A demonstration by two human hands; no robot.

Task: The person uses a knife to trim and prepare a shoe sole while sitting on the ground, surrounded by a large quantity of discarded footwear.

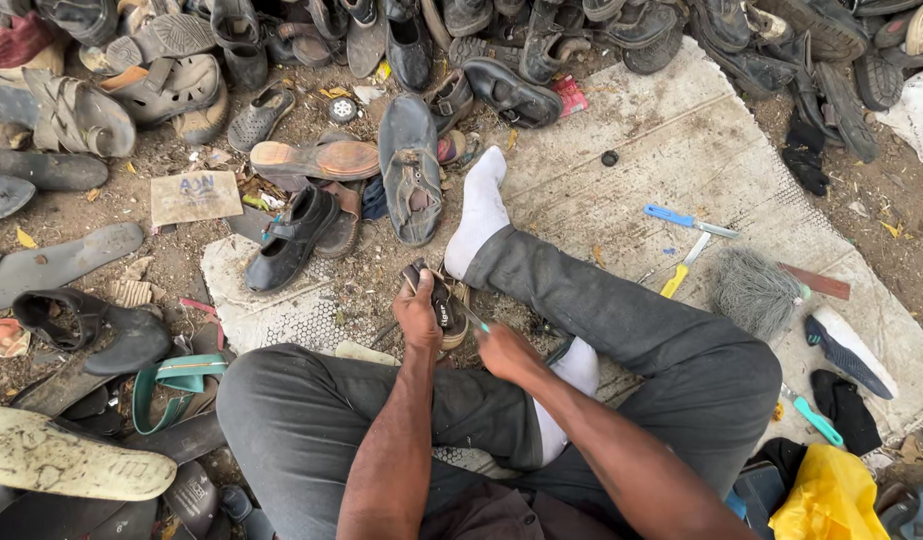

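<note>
Our left hand [418, 318] clasped a small dark sandal [441, 305] just beside our white-socked foot [478, 212]. Our right hand [503, 350] pinched a thin teal-handled tool [478, 322] against it.

Two white socks [478, 205], one brush [756, 290], one yellow bag [828, 497].
</note>
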